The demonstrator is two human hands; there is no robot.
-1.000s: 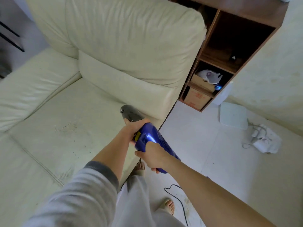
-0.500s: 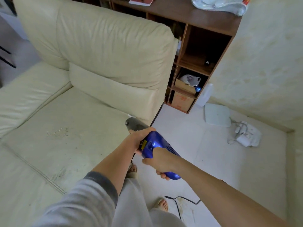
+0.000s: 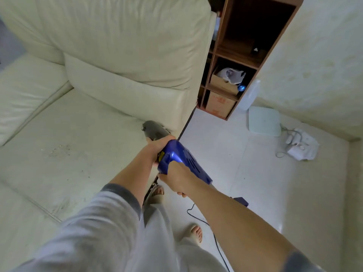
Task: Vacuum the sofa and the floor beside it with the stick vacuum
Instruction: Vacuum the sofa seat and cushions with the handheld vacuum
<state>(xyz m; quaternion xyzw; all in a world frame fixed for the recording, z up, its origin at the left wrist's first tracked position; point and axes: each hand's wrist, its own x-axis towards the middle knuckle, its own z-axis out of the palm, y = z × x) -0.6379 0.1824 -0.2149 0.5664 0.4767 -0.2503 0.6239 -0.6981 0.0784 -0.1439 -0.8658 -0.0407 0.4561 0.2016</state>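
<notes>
Both hands, left hand (image 3: 159, 146) and right hand (image 3: 176, 176), gripped the blue vacuum (image 3: 182, 160) at the sofa's (image 3: 88, 118) right edge; crumbs (image 3: 60, 150) remained on the seat, the floor (image 3: 245, 173) seemingly untouched.

Soft, even daylight; floor (image 3: 245, 163) overexposed toward 3 o'clock. Shelf (image 3: 253, 26) interior at 1 o'clock dark. Wide-angle bending at edges; sleeve (image 3: 88, 232) at 7 o'clock blurred.

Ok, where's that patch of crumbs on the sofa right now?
In the head view, the crumbs lie on the sofa seat, left of the vacuum.
</notes>
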